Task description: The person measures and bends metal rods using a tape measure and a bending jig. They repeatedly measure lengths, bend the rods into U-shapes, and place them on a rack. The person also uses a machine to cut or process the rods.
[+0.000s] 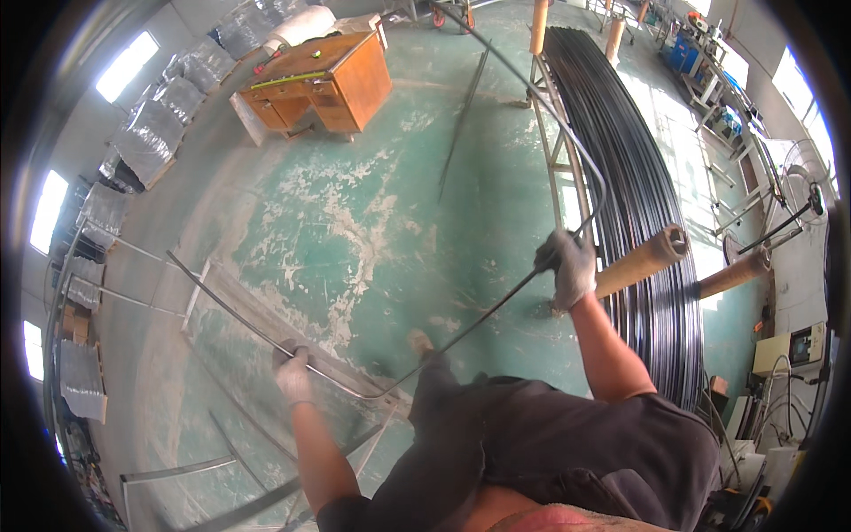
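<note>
A long, thin metal rod (485,317) with bends in it crosses in front of me. One bend lies between my hands, low in the view, and another is just past my right hand. My left hand (295,379), in a light glove with dark fingers, is closed around the left part of the rod. Farther right, my right hand (574,269), gloved alike, grips the rod near its upper bend. From there the rod runs up and away to the top of the view. The rod is held above the green floor, beside a rack of dark rods.
A thick bundle of long dark rods (634,168) lies on the metal rack (554,146) at right, between brown tube-covered posts (643,260). A wooden desk (362,78) stands far left of centre. Wrapped stacks (146,137) line the left wall. Metal frames (177,470) stand at lower left.
</note>
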A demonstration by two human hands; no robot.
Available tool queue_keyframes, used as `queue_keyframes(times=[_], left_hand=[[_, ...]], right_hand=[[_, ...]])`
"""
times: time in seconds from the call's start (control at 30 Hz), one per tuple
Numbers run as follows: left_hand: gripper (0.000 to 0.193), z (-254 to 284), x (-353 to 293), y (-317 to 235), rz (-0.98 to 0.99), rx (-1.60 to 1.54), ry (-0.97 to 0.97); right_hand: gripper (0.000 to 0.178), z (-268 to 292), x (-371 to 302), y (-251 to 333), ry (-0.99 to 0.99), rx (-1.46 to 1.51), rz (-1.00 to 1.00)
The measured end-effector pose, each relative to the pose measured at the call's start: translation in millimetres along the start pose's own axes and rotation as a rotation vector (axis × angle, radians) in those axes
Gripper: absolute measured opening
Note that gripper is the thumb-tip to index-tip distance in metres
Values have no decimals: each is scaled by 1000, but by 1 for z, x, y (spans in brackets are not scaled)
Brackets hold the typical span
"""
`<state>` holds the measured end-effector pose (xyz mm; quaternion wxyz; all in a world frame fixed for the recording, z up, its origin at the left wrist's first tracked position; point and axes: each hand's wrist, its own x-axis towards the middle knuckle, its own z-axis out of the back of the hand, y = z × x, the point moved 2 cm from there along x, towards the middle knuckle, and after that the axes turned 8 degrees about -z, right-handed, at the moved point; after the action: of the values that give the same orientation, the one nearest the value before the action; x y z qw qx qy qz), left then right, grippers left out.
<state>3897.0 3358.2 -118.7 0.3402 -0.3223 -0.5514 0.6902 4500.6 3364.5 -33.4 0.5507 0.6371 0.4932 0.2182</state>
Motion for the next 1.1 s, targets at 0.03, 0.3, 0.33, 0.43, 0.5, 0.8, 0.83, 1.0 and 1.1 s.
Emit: queue_keyframes(times=[0.03, 0.3, 0.33, 0.43, 0.5, 0.8, 0.83, 1.0, 1.1], left_hand=[[35, -7, 25, -1, -5, 11, -13], [32, -46, 260, -70, -98, 150, 24], [32, -53, 292, -77, -94, 136, 44], [33, -76, 386, -102, -43, 291, 138], [33, -94, 437, -110, -19, 343, 145], [30, -190, 625, -136, -47, 318, 30], [30, -193, 655, -140, -61, 265, -3], [31, -238, 767, -192, -113, 140, -8], [33, -249, 846, -188, -110, 64, 48]], right_hand=[[24, -8, 34, -1, -23, 58, 21], [32, -119, 218, -17, 300, 351, -154], [35, -133, 238, -20, 210, 312, -191], [42, -177, 292, -19, 156, 238, -258], [44, -212, 337, -20, 61, 102, -260], [41, -376, 553, -61, -133, -240, -208], [41, -400, 581, -58, -119, -243, -213], [41, -498, 697, -49, -149, -218, -267], [41, -562, 765, -51, -197, -160, -258]])
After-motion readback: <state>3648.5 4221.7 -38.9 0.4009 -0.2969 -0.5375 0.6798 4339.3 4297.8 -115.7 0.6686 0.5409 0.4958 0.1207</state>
